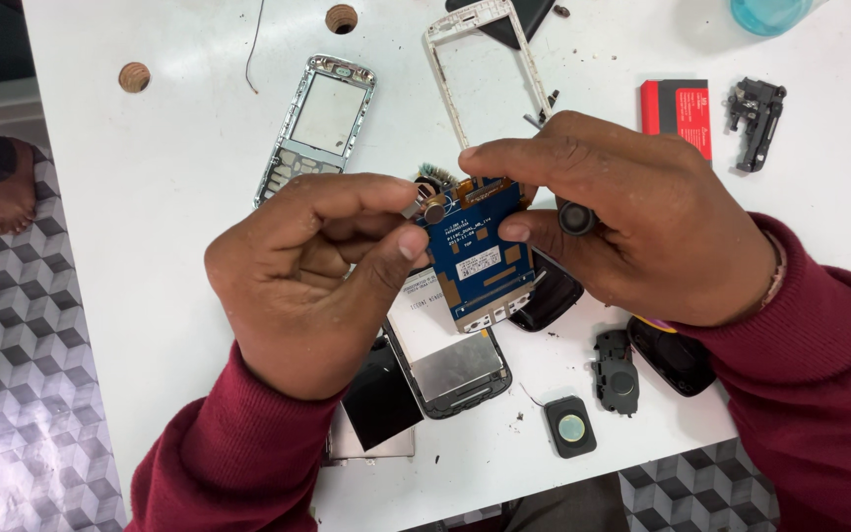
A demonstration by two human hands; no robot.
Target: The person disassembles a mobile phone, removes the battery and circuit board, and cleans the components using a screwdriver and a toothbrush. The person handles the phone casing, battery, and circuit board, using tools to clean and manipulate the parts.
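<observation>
A blue phone circuit board (478, 254) is held above the white table (179, 158), between both hands. My left hand (312, 281) pinches its left edge, thumb on the board and fingers curled near a small round metal part (433, 208) at the board's top left corner. My right hand (632, 222) grips the board's top and right edge, and also has a thin black-handled tool (575, 217) tucked under its fingers. Beneath the board lies an opened phone body with a metal shield (457, 366).
On the table lie a silver phone frame (319, 123), a white frame (480, 69), a red and black battery (680, 113), a black plastic part (757, 116), a small speaker module (570, 426), black covers (670, 357) and a blue bottle (768, 14). A person's bare foot (12, 192) is at left.
</observation>
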